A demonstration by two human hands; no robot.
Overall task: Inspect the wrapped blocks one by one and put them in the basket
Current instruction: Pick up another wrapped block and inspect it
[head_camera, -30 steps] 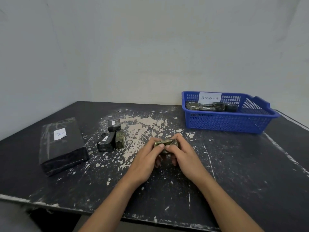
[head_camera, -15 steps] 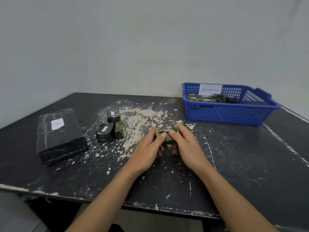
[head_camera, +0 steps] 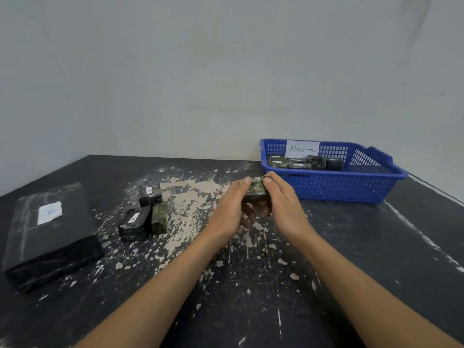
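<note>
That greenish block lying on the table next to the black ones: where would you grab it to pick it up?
Probably its near end, from above and the right. The greenish block lies lengthwise front to back, its left side against a black block, with a second black block close behind. Only its right side and near end look free.

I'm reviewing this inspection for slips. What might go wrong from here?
1. The left hand and right hand hold the mottled green film-wrapped block mostly by thumb tips and fingers. The glossy wrap may slip, and the block could drop onto the black table.
2. The blue plastic mesh basket carries a white "Abnormal" label. A hurried inspection might send a sound block there.
</note>
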